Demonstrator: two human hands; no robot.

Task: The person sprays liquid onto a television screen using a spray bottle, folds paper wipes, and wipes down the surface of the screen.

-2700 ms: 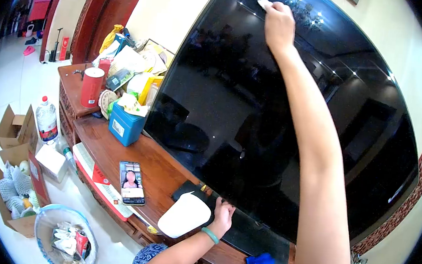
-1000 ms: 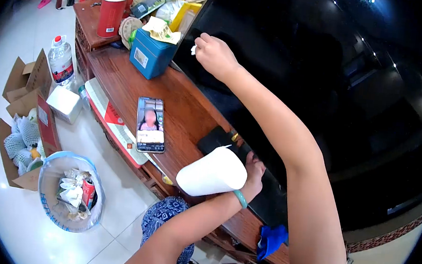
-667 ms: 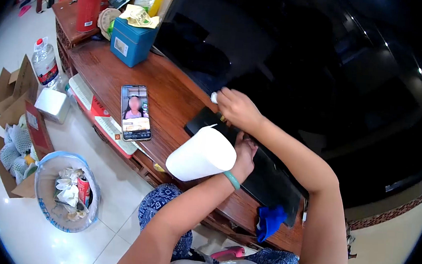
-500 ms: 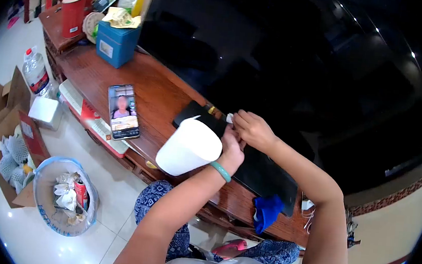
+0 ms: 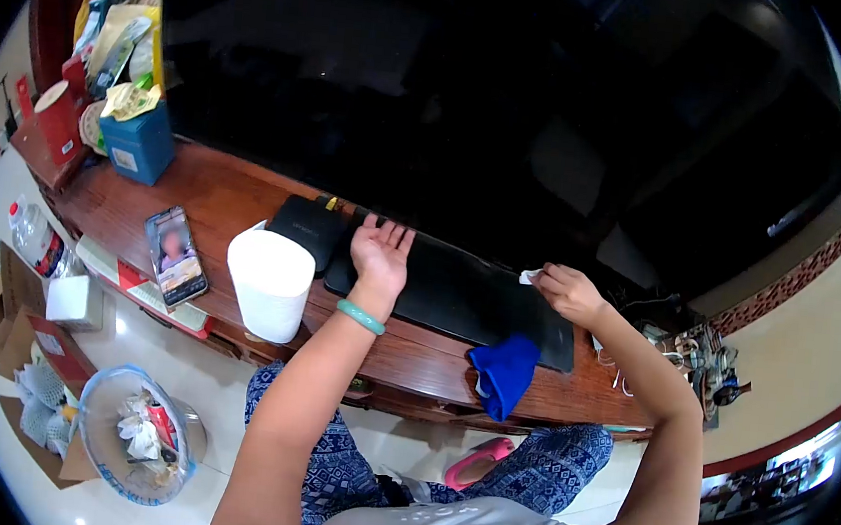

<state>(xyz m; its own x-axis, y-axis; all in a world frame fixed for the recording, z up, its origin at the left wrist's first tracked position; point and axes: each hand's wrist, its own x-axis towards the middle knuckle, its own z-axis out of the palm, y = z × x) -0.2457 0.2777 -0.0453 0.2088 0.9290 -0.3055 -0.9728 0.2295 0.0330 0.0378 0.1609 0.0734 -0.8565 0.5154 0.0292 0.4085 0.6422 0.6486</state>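
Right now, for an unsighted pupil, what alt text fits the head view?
Someone's right hand pinches a white wad near the lower edge of a dark screen; the left hand is open. A paper roll, phone and blue cloth rest on a wooden cabinet.

Wooden cabinet (image 5: 217,185) is carrying, clocked from the white paper roll (image 5: 270,284) standing on it: phone (image 5: 177,257) at 9 o'clock, blue box (image 5: 140,148) at 10, small black box (image 5: 305,227) at 1, long black panel (image 5: 457,301) at 3, blue cloth (image 5: 504,375) between 3 and 4, overlapping the panel's edge. Tiled floor (image 5: 228,401) is holding trash bin (image 5: 99,414) at 7.
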